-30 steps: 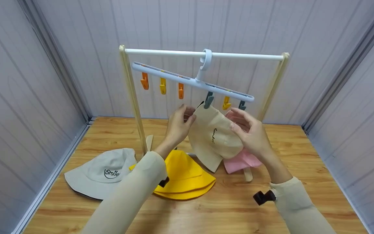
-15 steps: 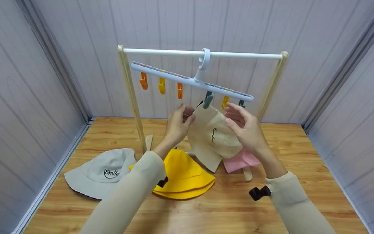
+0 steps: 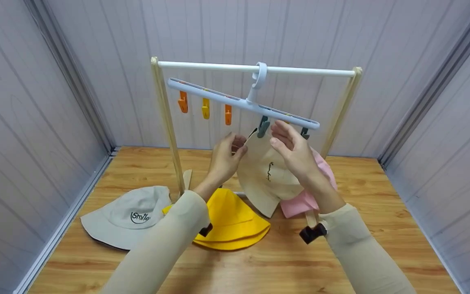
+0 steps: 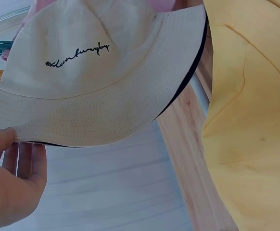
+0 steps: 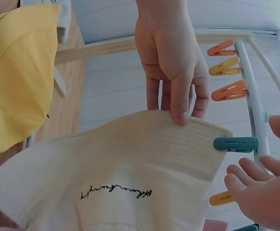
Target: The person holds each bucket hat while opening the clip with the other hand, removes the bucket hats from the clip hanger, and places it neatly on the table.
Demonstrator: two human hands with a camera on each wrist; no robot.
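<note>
Above hands: clip hanger (image 3: 243, 102) with hanging pegs, white rail (image 3: 255, 69) over it.
Sides: wooden uprights (image 3: 165, 122) bound the reach.
Below: yellow hat (image 3: 231, 220), grey hat (image 3: 127, 216), pink hat (image 3: 304, 200) on tabletop.
Open: bare tabletop (image 3: 284, 265) near the sleeves.

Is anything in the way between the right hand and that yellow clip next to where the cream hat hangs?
Nothing visible blocks it. The right hand is open, its fingertips just short of the yellow clip with only open space between. The cream hat hangs beside it from the teal clip, its brim pinched by the left hand.
</note>
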